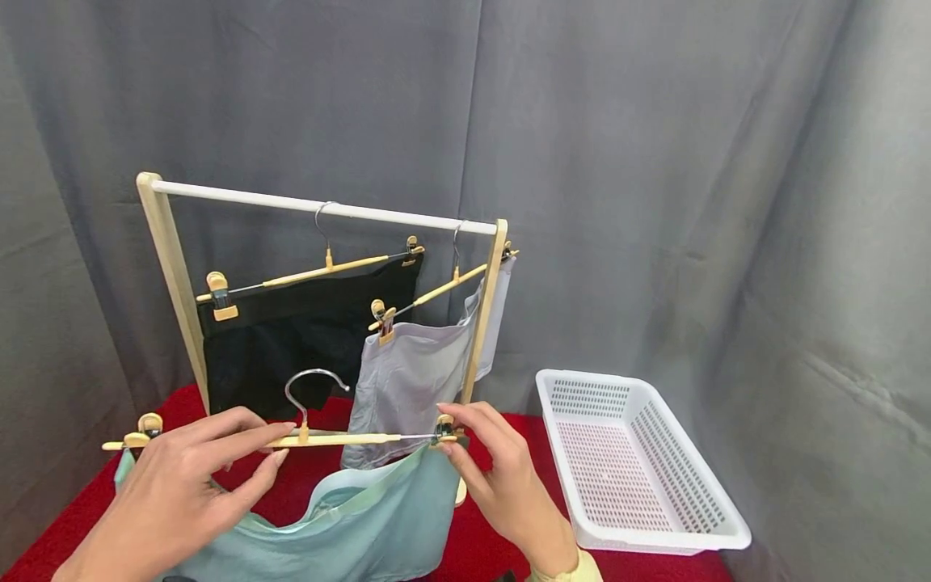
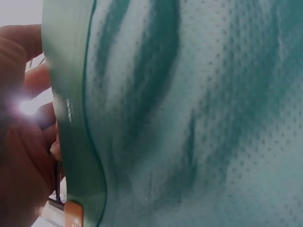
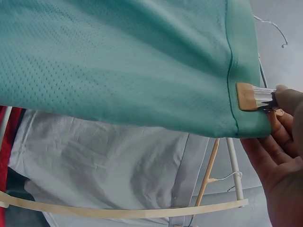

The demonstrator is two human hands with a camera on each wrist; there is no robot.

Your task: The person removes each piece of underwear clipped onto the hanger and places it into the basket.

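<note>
A yellow clip hanger [image 1: 349, 440] with a metal hook is held level in front of me. My left hand [image 1: 191, 469] pinches its bar between thumb and fingers, left of the hook. At the bar's right end, my right hand [image 1: 502, 477] pinches the clip [image 1: 445, 430] with thumb and fingers. Teal underpants [image 1: 364, 517] of dotted fabric hang from the hanger, their waistband sagging between the two ends. In the right wrist view the clip's pad [image 3: 246, 97] lies over the waistband. The left clip [image 1: 149, 426] is partly hidden behind my left hand.
A wooden rack with a white rail [image 1: 327, 204] stands behind. Black underpants [image 1: 291, 347] and light grey underpants [image 1: 414, 372] hang there on clip hangers. A white plastic basket [image 1: 582, 529] sits at the right on the red cloth [image 1: 524, 453]. Grey curtains surround the table.
</note>
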